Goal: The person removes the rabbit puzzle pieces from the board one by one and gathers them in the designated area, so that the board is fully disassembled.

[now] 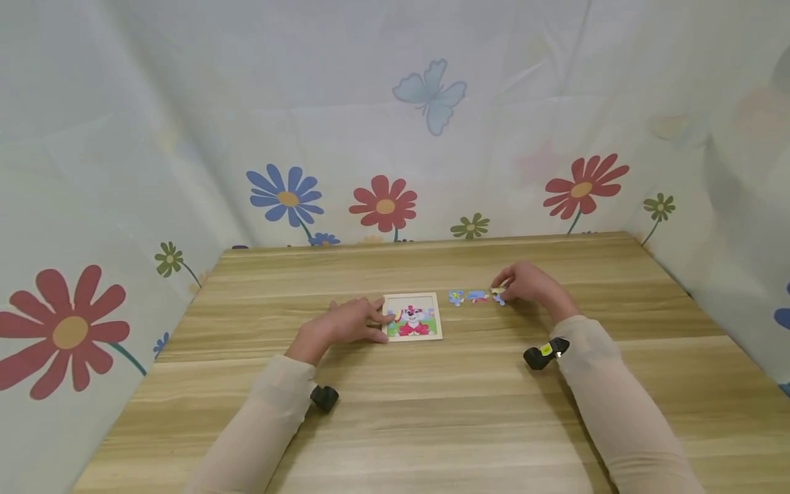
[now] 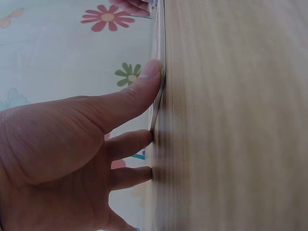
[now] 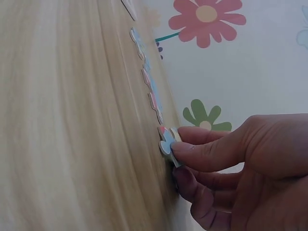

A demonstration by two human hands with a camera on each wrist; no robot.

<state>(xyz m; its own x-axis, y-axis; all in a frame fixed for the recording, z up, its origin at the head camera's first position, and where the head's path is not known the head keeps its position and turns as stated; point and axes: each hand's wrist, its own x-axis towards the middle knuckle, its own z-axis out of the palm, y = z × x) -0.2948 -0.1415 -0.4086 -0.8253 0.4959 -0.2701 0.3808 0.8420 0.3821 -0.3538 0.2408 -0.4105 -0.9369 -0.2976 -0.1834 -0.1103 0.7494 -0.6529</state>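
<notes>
A small square jigsaw tray point(image 1: 439, 317) with a pale wooden rim lies on the table. Its lower part shows a picture of a white-faced animal in red; the strip along its far side is bare. My left hand point(image 1: 354, 320) rests at the tray's left edge, thumb by the near corner and fingers fairly straight. The left wrist view has the thumb point(image 2: 139, 91) against the tray's edge. Off to the right, my right hand point(image 1: 531, 283) pinches a puzzle piece point(image 3: 167, 141) between thumb and fingers, low over the table.
Between the tray and my right hand lie two more puzzle pieces, a blue one with a yellow detail point(image 1: 456, 297) and a blue and pink one point(image 1: 477, 296). The wood-grain table point(image 1: 395, 412) ends at a flower-printed cloth point(image 1: 333, 123) behind and on both sides.
</notes>
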